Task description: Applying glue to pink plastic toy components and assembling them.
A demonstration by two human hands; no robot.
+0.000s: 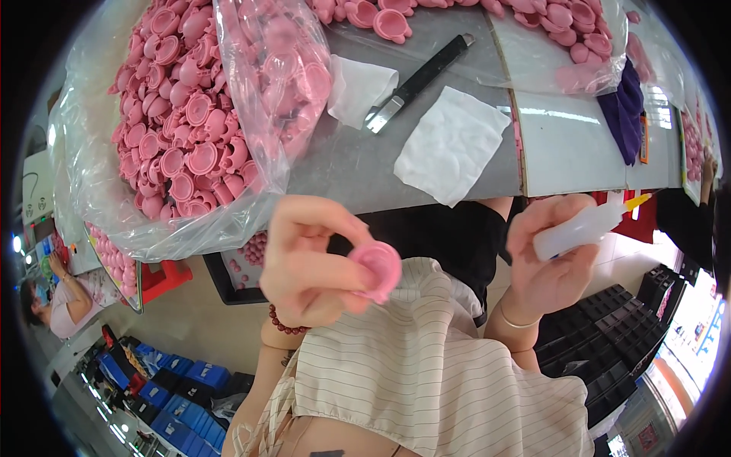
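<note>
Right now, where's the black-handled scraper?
Head view, upper centre: the black-handled scraper lies diagonally on the grey table, blade end on a folded white cloth, with a larger white cloth just right of it and the bag of pink parts to its left.

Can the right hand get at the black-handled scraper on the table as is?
Probably not freely: the right hand already grips a white squeeze bottle. The scraper itself lies uncovered.
</note>
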